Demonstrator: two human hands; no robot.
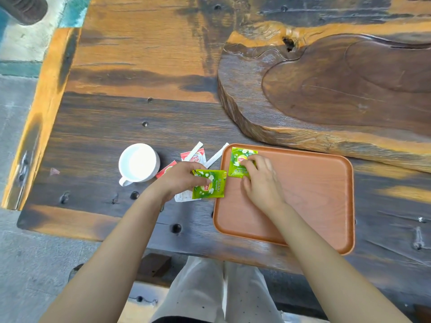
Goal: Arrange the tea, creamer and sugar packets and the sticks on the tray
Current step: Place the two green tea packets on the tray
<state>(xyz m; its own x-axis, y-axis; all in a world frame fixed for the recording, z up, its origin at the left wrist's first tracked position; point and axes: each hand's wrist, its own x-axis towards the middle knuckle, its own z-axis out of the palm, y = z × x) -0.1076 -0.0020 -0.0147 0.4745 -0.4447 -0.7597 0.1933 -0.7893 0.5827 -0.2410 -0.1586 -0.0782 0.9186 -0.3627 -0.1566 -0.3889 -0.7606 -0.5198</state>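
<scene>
An orange-brown tray (310,197) lies on the dark wooden table. A green tea packet (238,159) rests flat in the tray's far left corner, with the fingers of my right hand (261,180) pressed on it. My left hand (182,180) pinches a second green tea packet (213,186) just off the tray's left rim. Left of the tray lie a red-and-white creamer packet (194,156), another red-edged packet (166,170), two white sticks (217,155), and a white packet (184,196) partly under my left hand.
A white mug (138,163) stands left of the packets. A large carved wooden slab (326,89) fills the far right of the table. The table's left edge (39,117) drops to a grey floor.
</scene>
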